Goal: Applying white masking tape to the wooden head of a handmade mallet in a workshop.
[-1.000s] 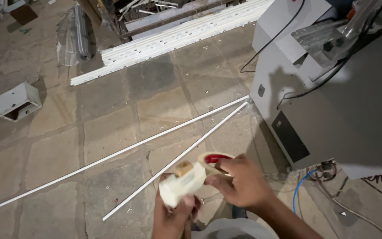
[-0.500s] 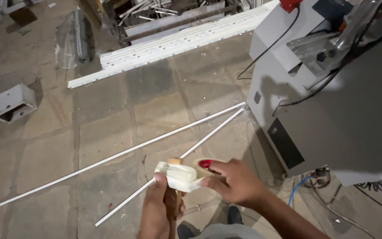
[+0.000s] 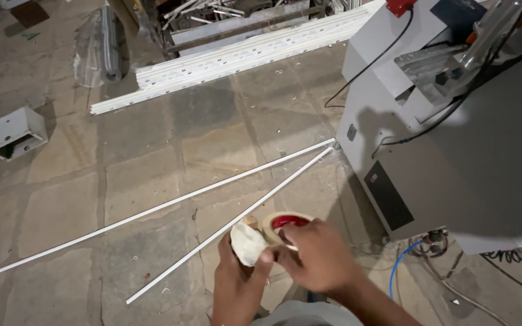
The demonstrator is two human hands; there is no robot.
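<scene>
At the lower centre, the left hand [image 3: 237, 281] is closed on a pale wad [image 3: 247, 244]; the right hand [image 3: 316, 256] is clamped on a tape roll [image 3: 285, 224] above the stone floor [image 3: 146, 175].

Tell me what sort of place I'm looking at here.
Probably a fabrication workshop for window or door profiles: a stack of long white profiles on the stone floor, two loose thin white strips, and a grey machine with cables.

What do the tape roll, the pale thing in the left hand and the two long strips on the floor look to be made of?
Tape roll: matte beige paper tape, likely masking tape, on a red-lined core.
Pale wad in the left hand: soft, crumpled, probably cloth or paper; unclear.
Long strips: smooth white profiles, plastic or coated metal.
</scene>
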